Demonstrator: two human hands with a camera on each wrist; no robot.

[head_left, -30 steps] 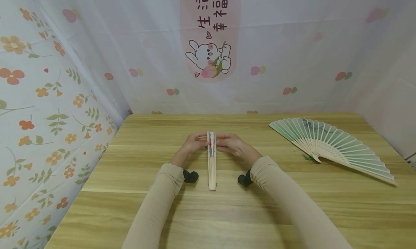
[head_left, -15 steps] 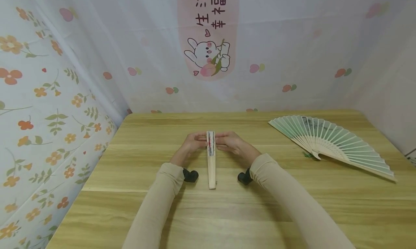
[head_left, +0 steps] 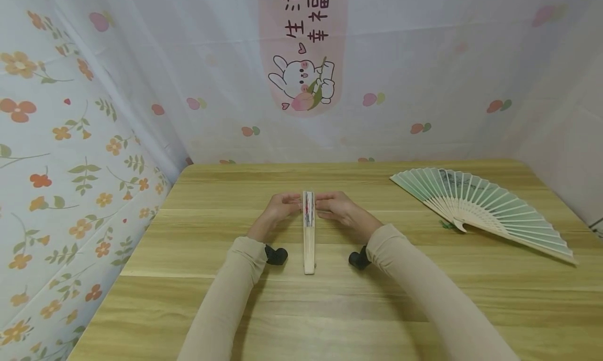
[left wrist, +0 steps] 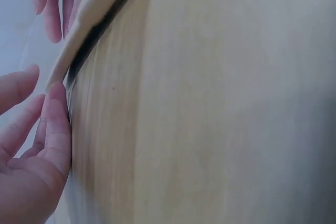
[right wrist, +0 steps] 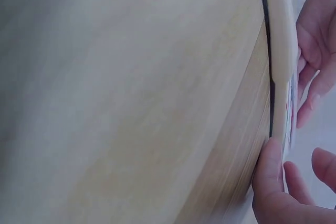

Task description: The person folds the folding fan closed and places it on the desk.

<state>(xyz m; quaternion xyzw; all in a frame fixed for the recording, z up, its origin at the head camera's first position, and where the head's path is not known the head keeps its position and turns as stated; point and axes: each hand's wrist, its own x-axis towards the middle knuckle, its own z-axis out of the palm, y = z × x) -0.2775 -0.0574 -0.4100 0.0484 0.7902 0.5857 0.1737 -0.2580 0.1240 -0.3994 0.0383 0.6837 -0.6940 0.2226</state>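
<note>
A folded hand fan [head_left: 309, 246] with pale wooden ribs and a white, colourfully printed leaf lies lengthwise on the wooden table [head_left: 358, 319], its narrow end pointing towards me. My left hand [head_left: 279, 209] is at the left side of its far half, fingertips right at the edge. Opposite it, my right hand [head_left: 338, 208] has its fingertips along the right edge. In the left wrist view the fingers [left wrist: 56, 129] are fairly straight against the fan's side, thumb apart. The right wrist view likewise has the fingers [right wrist: 270, 166] touching the fan [right wrist: 281, 30], with the thumb away from it.
A spread green fan [head_left: 499, 206] with a dark printed patch lies at the right of the table, a small green tassel [head_left: 446, 225] by its pivot. Floral cloth [head_left: 80, 193] hangs on the left, and a white printed curtain [head_left: 400, 78] stands behind the table.
The folded fan has shifted very slightly to the right, and my right hand has moved a little the same way. My left hand and the green fan keep their places.
</note>
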